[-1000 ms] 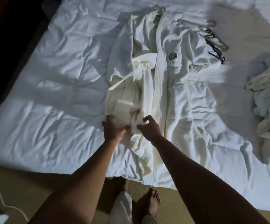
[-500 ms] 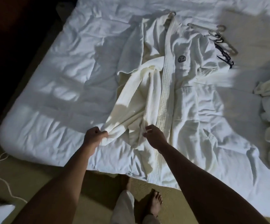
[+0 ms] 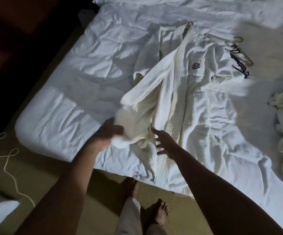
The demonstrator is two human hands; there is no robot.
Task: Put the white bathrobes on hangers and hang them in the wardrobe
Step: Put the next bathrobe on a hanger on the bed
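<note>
My left hand (image 3: 111, 133) gripped the robe's (image 3: 184, 106) sleeve end; my right hand (image 3: 164, 143) hovered spread just beside it.

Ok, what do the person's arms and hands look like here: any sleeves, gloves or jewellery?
Both arms are bare along their whole visible length, with no sleeves. The left hand and right hand wear no gloves; no watch, ring or bracelet shows, though the dim light and motion blur could hide small items.

Left hand (image 3: 111, 133) gripping (blurred), right hand (image 3: 165, 143) splayed.

Unreadable dark emblem (image 3: 196, 66) on bathrobe (image 3: 205, 102)
</note>
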